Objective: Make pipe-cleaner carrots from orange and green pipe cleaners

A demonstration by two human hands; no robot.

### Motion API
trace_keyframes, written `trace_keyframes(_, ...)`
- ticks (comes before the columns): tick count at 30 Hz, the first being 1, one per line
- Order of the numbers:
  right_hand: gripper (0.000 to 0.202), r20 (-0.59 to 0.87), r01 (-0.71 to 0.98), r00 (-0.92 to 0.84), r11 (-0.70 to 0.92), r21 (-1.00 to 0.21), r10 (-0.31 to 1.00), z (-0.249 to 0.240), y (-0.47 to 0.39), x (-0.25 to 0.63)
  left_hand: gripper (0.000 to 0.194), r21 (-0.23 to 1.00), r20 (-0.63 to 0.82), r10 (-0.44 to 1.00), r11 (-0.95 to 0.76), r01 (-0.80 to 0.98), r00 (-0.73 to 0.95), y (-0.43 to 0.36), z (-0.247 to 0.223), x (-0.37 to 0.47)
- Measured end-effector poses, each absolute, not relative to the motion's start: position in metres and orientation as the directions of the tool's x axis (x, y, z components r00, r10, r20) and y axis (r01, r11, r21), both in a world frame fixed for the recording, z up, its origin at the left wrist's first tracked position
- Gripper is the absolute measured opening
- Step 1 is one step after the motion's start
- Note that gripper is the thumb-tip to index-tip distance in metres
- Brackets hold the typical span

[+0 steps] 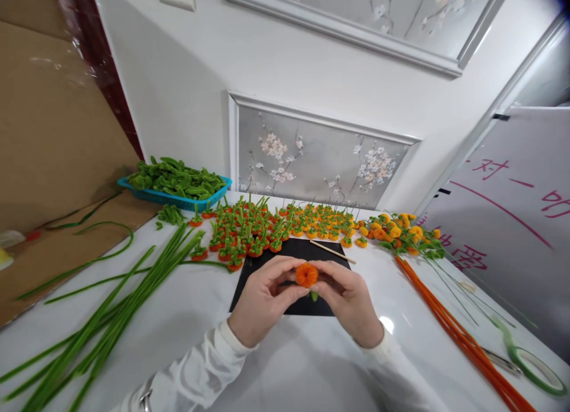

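Note:
An orange pipe-cleaner flower (307,275) with a dark centre faces me, pinched between the fingertips of both hands. My left hand (269,290) is closed on its left side, and my right hand (345,293) grips it from the right. A bit of green (314,295) shows just below the flower, by the right fingers. Under the hands lies a black mat (296,308), with a thin wooden stick (333,252) across its far right part. Just beyond the mat stand several orange flowers with green stems (249,225), partly on its far edge.
Green pipe cleaners (120,311) lie left, near a blue tray (178,199) of green pieces. Yellow flowers (320,219) stand at the back; a yellow-orange bunch (401,231) lies right. Orange pipe cleaners (454,329) and a green tape roll (538,370) are at right. A wall closes the back.

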State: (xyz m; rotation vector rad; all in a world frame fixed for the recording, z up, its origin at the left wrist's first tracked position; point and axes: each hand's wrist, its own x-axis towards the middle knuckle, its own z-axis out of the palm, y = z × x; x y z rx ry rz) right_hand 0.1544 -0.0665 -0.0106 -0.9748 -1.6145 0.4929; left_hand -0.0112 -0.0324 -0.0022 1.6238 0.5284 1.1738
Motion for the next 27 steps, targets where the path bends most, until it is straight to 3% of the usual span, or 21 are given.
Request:
trace_keyframes(4, 0.024, 0.666, 0.433, -0.046, 0.615, -0.659, 0.745, -0.010, -0.067, 0.150, 0.020, 0.890, 0.455, 0.828, -0.428, -0.154, 0.329, -0.030, -0.006, -0.011)
trace_keyframes(9, 0.022, 0.650, 0.428, -0.029, 0.597, -0.679, 0.760, -0.012, -0.067, 0.147, 0.019, 0.914, 0.405, 0.870, -0.375, -0.156, 0.282, -0.029, -0.006, -0.009)
trace_keyframes(15, 0.054, 0.465, 0.097, -0.099, 0.473, -0.875, 0.880, -0.013, -0.064, 0.154, 0.032, 0.947, 0.275, 0.884, -0.182, -0.264, 0.377, -0.027, -0.005, -0.011)
trace_keyframes(17, 0.051, 0.433, 0.083, -0.116, 0.443, -0.893, 0.894, -0.016, -0.062, 0.156, 0.033, 0.949, 0.252, 0.888, -0.150, -0.276, 0.384, -0.026, -0.005, -0.011)
trace_keyframes(20, 0.033, 0.447, 0.227, -0.055, 0.448, -0.865, 0.893, -0.018, -0.061, 0.158, 0.037, 0.950, 0.225, 0.888, -0.109, -0.292, 0.401, -0.025, -0.004, -0.012)
trace_keyframes(23, 0.018, 0.535, 0.439, -0.004, 0.482, -0.758, 0.845, -0.015, -0.062, 0.158, 0.047, 0.959, 0.233, 0.882, -0.140, -0.246, 0.409, -0.025, -0.002, -0.012)
trace_keyframes(27, 0.021, 0.660, 0.645, -0.070, 0.538, -0.542, 0.748, -0.012, -0.064, 0.156, 0.053, 0.954, 0.296, 0.873, -0.290, -0.074, 0.387, -0.024, -0.005, -0.011)
